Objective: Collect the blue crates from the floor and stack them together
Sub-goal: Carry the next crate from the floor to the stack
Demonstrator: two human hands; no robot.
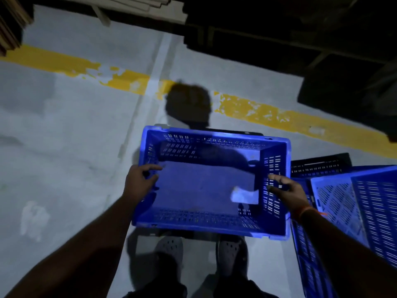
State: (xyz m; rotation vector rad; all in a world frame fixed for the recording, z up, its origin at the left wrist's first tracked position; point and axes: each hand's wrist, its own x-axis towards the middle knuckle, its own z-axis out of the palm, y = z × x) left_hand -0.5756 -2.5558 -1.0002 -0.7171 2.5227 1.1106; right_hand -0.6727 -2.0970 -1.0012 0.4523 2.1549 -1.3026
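Blue perforated plastic crate, frame centre, above the feet | left hand fingers curled over left rim, right hand gripping right wall | step: carrying | next: lower squarely onto blue crates at right.

1. You hold the crate in front of you, open side up, above your two shoes and the floor.
2. Your left hand grips its left wall; your right hand is at its right wall.
3. A scrap of paper lies inside the crate, near the right wall.
4. To your right, just beside the held crate, other crates sit tilted on the floor.
5. Beyond the crate, a painted line crosses the floor from left to right.
6. Behind that line, shelving stands at the far right, and stacked boards lie at the far left.
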